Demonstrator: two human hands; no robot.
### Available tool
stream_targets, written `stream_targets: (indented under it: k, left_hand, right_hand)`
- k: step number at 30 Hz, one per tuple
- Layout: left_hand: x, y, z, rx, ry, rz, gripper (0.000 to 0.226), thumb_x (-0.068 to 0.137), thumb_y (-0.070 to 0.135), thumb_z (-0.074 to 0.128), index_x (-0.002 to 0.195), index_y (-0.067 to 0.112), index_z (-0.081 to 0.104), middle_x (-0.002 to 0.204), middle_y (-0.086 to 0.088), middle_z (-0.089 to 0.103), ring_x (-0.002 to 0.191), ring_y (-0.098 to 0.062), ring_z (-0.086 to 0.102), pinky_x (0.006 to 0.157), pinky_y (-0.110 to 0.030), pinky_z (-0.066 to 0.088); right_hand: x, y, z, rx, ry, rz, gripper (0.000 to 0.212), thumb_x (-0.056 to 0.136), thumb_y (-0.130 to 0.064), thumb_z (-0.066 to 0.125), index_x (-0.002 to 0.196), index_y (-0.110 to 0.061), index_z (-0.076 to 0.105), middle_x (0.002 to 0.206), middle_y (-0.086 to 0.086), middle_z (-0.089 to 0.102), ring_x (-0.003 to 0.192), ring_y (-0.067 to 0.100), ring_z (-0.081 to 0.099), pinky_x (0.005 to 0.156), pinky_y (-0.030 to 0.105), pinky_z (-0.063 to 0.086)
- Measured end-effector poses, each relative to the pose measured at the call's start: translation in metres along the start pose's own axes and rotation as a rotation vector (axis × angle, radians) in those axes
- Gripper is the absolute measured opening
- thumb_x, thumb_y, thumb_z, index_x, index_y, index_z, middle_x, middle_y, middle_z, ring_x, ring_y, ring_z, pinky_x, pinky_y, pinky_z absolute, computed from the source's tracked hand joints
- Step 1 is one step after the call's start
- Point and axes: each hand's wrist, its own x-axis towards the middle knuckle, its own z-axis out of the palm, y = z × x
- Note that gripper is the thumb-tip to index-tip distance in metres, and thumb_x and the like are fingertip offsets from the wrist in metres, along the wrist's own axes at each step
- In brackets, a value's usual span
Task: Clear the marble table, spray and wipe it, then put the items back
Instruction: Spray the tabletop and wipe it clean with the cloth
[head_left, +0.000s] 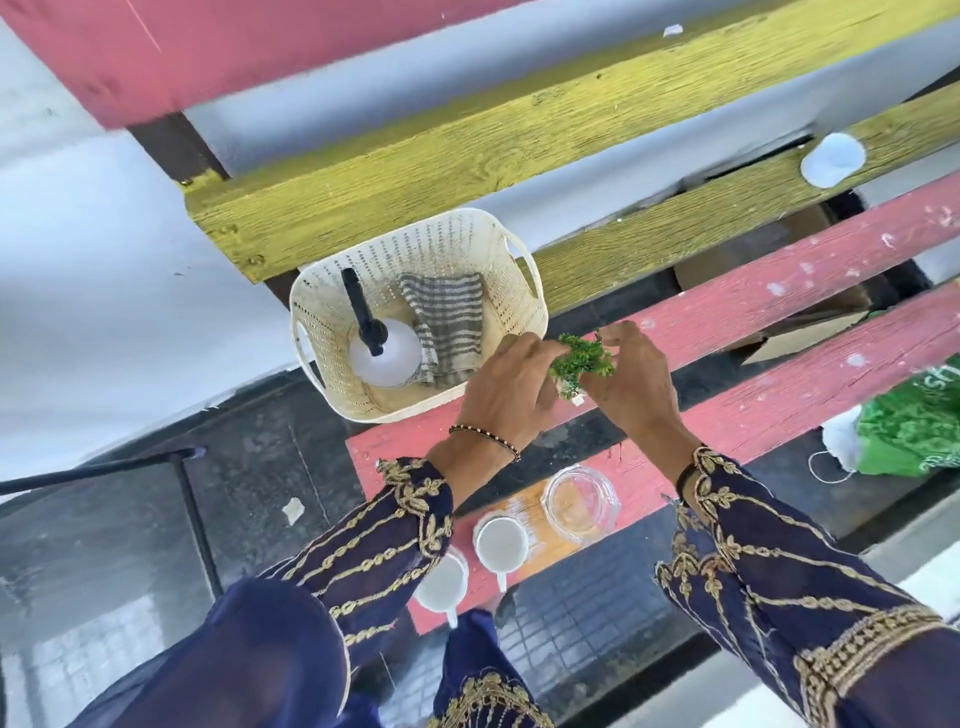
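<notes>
Both hands hold a small green artificial plant (579, 358) in a white pot above a red wooden plank bench (779, 322). My left hand (506, 387) grips it from the left and my right hand (631, 379) from the right. A cream plastic basket (511, 306) stands just left of the hands, holding a white spray bottle (384, 351) with a black nozzle and a grey striped cloth (447, 322). Nearer me on the bench sit a clear glass bowl (582, 501) and two white cups (501, 543) (441, 579). The marble table is not in view.
Yellow planks (467, 156) run behind the basket. A white cup (831, 158) rests at the far right on a yellow plank. A green bag (914, 426) lies at the right edge. A dark metal frame (187, 488) stands at the left over a dark floor.
</notes>
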Motion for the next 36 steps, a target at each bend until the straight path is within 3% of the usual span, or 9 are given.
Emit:
stream_targets:
  k: [3,7,11,16,20,24,27,32,36]
  left_hand:
    - [-0.006,-0.009,-0.026,0.037,0.078,0.007,0.024,0.09,0.009,0.056,0.113,0.009,0.066,0.105,-0.007,0.065,0.105,-0.021,0.057,0.087,-0.03,0.048]
    - [-0.015,-0.035,-0.055,0.084,0.172,-0.054,0.022,0.083,0.005,0.059,0.101,0.01,0.07,0.098,-0.005,0.068,0.102,-0.023,0.06,0.088,-0.038,0.053]
    - [-0.032,-0.067,-0.077,0.1,0.279,-0.126,0.017,0.081,0.009,0.06,0.095,0.013,0.069,0.092,-0.003,0.068,0.098,-0.023,0.06,0.084,-0.039,0.052]
    - [-0.046,-0.111,-0.092,0.004,0.257,-0.372,0.013,0.083,0.013,0.055,0.083,0.014,0.068,0.085,-0.002,0.068,0.087,-0.021,0.06,0.078,-0.039,0.052]
    - [-0.048,-0.13,-0.086,0.015,0.005,-0.542,0.019,0.089,0.016,0.052,0.088,0.011,0.071,0.095,-0.01,0.07,0.089,-0.027,0.065,0.083,-0.039,0.054]
    - [-0.041,-0.126,-0.074,0.089,-0.155,-0.616,0.025,0.093,0.02,0.045,0.093,0.007,0.066,0.096,-0.014,0.064,0.087,-0.032,0.065,0.076,-0.037,0.055]
    - [-0.03,-0.116,-0.066,0.156,-0.274,-0.608,0.024,0.094,0.02,0.042,0.093,0.005,0.061,0.1,-0.017,0.063,0.093,-0.034,0.063,0.07,-0.035,0.047]
    - [-0.004,-0.109,-0.045,0.088,-0.511,-0.758,0.033,0.094,0.022,0.047,0.118,0.0,0.053,0.117,-0.016,0.059,0.112,-0.034,0.056,0.089,-0.04,0.049]
    - [0.014,-0.119,-0.024,-0.103,-0.437,-0.983,0.048,0.091,0.016,0.055,0.133,-0.005,0.042,0.131,-0.017,0.053,0.12,-0.032,0.054,0.1,-0.04,0.048]
  right_hand:
    - [-0.002,-0.029,-0.002,0.053,0.026,-0.076,0.047,0.083,-0.008,0.072,0.127,-0.006,0.054,0.124,0.01,0.062,0.115,0.028,0.059,0.093,0.04,0.052]
    - [0.0,-0.074,0.008,0.117,0.07,-0.239,0.036,0.083,-0.008,0.073,0.117,-0.006,0.061,0.114,0.006,0.069,0.098,0.02,0.066,0.08,0.03,0.054]
    - [-0.001,-0.116,0.034,0.149,-0.064,-0.377,0.037,0.085,-0.006,0.075,0.12,-0.004,0.061,0.11,0.001,0.069,0.096,0.012,0.064,0.073,-0.001,0.042]
    - [0.004,-0.15,0.087,0.142,-0.304,-0.489,0.052,0.084,-0.013,0.078,0.131,-0.007,0.058,0.128,0.009,0.067,0.116,0.021,0.063,0.098,0.028,0.048]
    - [0.016,-0.165,0.114,0.092,-0.34,-0.496,0.024,0.089,-0.011,0.073,0.11,-0.007,0.062,0.108,0.01,0.069,0.1,0.026,0.066,0.076,0.027,0.042]
    - [0.025,-0.167,0.119,0.142,-0.294,-0.548,0.011,0.095,-0.013,0.067,0.101,-0.006,0.062,0.092,0.006,0.068,0.085,0.023,0.064,0.082,0.04,0.051]
    - [0.027,-0.169,0.105,0.203,-0.23,-0.567,0.021,0.097,-0.027,0.066,0.103,-0.008,0.063,0.092,0.004,0.071,0.091,0.023,0.069,0.087,0.043,0.055]
    - [0.038,-0.17,0.071,0.233,-0.104,-0.628,0.023,0.099,-0.03,0.062,0.108,-0.008,0.061,0.096,0.002,0.07,0.096,0.022,0.069,0.092,0.044,0.056]
    - [0.05,-0.151,0.06,0.196,-0.034,-0.624,0.023,0.099,-0.032,0.061,0.104,-0.009,0.059,0.092,0.0,0.068,0.092,0.02,0.068,0.088,0.046,0.057]
